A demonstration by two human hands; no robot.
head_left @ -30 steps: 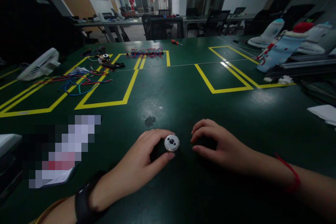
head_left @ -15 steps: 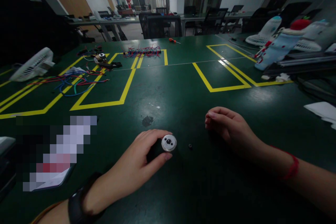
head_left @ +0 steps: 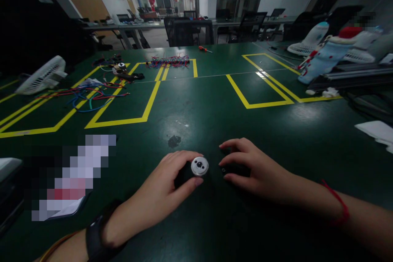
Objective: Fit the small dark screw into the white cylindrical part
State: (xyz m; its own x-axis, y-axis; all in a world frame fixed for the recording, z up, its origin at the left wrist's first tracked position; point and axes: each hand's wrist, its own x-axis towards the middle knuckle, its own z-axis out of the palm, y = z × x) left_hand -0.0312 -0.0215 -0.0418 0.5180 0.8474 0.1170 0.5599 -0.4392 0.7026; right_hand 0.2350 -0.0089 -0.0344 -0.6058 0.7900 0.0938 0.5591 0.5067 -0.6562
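While the left grip (head_left: 172, 182) is curled around a round metal part (head_left: 199, 166), its thumb on the near edge and fingers on the far edge, the right grip (head_left: 253, 168) sits just to the right with thumb and fingers parted. Metal part: pale top face turned up, dark holes in it, directly at the left fingertips, between the two hands. Left clasped on it; right released, palm side toward the left. A tiny dark piece (head_left: 223, 170) lies in the gap between right thumb and forefinger; contact there cannot be told.

Both hands low over a dark green surface (head_left: 208, 110). Dark wristband (head_left: 95, 235) behind the left grip, red string (head_left: 344, 208) behind the right. To the left of the left grip, an item hidden by pixel blocks (head_left: 73, 176). Farther out beyond it, loose coloured wires (head_left: 89, 97) and a white fan (head_left: 43, 75). Well ahead of both grips, a wire bundle (head_left: 172, 62) and an orange-handled screwdriver (head_left: 202, 49). Far ahead and right of the right grip, a light-blue object with a red top (head_left: 324, 61); nearer on that side, white paper (head_left: 373, 131).
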